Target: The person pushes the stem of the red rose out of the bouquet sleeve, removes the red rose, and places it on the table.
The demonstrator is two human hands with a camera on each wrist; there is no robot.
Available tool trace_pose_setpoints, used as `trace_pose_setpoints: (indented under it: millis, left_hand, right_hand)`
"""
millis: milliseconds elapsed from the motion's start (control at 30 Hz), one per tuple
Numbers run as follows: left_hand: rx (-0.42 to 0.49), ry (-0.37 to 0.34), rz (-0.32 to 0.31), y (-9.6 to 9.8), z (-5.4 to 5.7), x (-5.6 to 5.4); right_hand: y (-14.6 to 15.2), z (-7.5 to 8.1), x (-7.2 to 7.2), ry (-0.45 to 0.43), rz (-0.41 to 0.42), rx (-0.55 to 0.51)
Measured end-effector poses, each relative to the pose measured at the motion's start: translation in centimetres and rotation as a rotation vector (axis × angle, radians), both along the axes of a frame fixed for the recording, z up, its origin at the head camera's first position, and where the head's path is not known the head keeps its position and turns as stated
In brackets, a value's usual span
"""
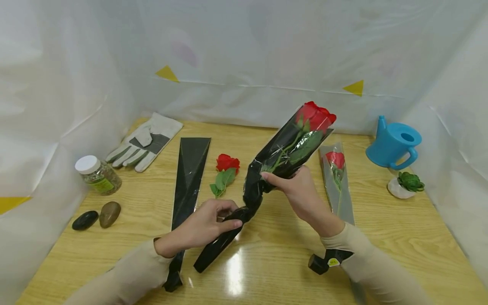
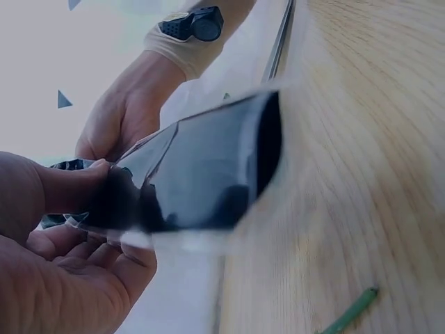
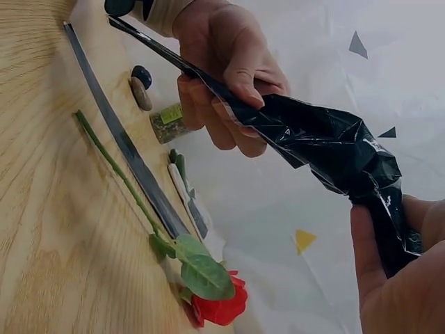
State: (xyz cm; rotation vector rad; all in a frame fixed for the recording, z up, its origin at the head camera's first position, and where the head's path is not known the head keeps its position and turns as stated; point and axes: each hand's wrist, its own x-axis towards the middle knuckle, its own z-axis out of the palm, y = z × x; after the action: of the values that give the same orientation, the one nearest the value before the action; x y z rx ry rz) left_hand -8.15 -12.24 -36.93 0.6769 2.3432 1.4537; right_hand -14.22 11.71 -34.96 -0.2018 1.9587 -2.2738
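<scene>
A red rose (image 1: pixel 315 117) sits in a black and clear flower sleeve (image 1: pixel 253 188) held above the table. My right hand (image 1: pixel 303 197) grips the sleeve below the bloom, thumb on the near side. Lower down, my left hand (image 1: pixel 203 224) pinches the narrow black part between thumb and fingers. Between the hands the sleeve is bent and crumpled, plain in the right wrist view. In the left wrist view its tail end (image 2: pixel 201 174) points away from the left hand, over the table. A loose rose (image 1: pixel 227 164) lies behind the left hand, beside a flat black sleeve (image 1: pixel 192 169).
On the right are a grey sleeve with a rose (image 1: pixel 336 163), a blue watering can (image 1: pixel 392 144) and a small potted succulent (image 1: pixel 406 186). On the left lie a work glove (image 1: pixel 146 142), a lidded jar (image 1: pixel 101 178), a black stone (image 1: pixel 85 220) and a brown stone (image 1: pixel 109 214).
</scene>
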Motion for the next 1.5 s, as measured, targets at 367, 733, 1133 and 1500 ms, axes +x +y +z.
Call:
trace_pose_setpoints:
  millis: [367, 733, 1133, 1500]
  left_hand:
    - [0.002, 0.017, -0.06, 0.4, -1.0, -0.4]
    - [-0.03, -0.033, -0.036, 0.0, -1.3, 0.0]
    - [0.024, -0.038, -0.043, -0.1, -1.6, 0.5]
    - [0.141, -0.11, -0.027, 0.4, -1.5, 0.6]
  right_hand:
    - [0.6, 0.6, -0.4, 0.039, -0.041, 0.01]
    - [2.0, 1.7, -1.1, 0.066, -0.081, -0.061]
    - [2.1, 1.8, -1.6, 0.03, -0.094, -0.044]
    - [1.4, 1.1, -1.2, 0.036, -0.043, 0.033]
